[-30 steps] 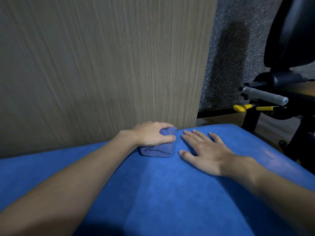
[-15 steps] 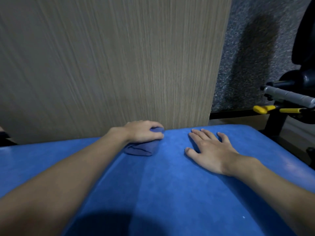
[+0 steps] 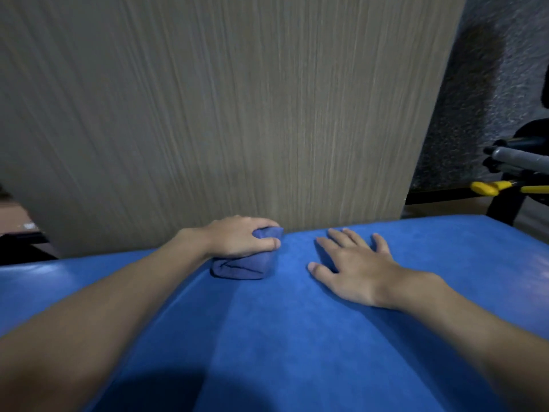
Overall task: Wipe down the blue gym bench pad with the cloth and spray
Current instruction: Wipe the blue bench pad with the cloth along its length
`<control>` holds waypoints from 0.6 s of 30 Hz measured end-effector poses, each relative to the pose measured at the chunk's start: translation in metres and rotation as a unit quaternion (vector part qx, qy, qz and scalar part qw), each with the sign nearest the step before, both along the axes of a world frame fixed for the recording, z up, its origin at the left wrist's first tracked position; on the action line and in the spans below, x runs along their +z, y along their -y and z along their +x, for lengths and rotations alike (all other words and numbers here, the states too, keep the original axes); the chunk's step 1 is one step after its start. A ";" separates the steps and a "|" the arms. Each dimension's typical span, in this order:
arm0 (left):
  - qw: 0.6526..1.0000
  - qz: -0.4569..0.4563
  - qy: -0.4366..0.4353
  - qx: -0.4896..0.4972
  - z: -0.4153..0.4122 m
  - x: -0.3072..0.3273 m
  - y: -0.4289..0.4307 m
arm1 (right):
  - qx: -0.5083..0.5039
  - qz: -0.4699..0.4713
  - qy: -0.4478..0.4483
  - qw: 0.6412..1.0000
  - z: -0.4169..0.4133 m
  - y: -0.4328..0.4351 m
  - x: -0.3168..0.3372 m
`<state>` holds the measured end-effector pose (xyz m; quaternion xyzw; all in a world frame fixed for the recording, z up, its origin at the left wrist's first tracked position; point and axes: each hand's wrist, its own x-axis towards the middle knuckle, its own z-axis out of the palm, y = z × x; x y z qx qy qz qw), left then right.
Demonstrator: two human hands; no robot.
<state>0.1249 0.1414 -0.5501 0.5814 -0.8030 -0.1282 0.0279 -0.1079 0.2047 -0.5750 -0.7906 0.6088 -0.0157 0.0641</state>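
The blue bench pad (image 3: 297,337) fills the lower half of the view. My left hand (image 3: 237,237) grips a bunched dark blue cloth (image 3: 246,266) at the pad's far edge, fingers and thumb curled over it. My right hand (image 3: 353,269) lies flat on the pad to the right of the cloth, fingers spread and palm down, a hand's width away from the cloth. No spray bottle is in view.
A tall wood-grain panel (image 3: 222,114) stands right behind the pad's far edge. At the right, black gym equipment with a grey bar (image 3: 520,157) and yellow handles (image 3: 487,187) stands in front of a dark speckled wall (image 3: 475,99).
My left hand has slid the cloth leftward along the pad's far edge, away from my right hand. My right hand stays flat in place. The view has turned left.
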 end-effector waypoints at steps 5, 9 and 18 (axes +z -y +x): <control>0.999 -0.024 -0.017 -0.017 0.005 0.004 -0.005 | -0.014 0.016 0.002 1.000 0.033 -0.006 0.001; 0.998 -0.028 -0.024 -0.042 0.001 0.003 -0.005 | -0.030 0.009 -0.016 0.999 0.043 -0.008 -0.004; 1.000 -0.003 -0.005 0.027 0.113 0.002 -0.023 | 0.036 0.020 -0.010 0.999 0.113 0.002 0.003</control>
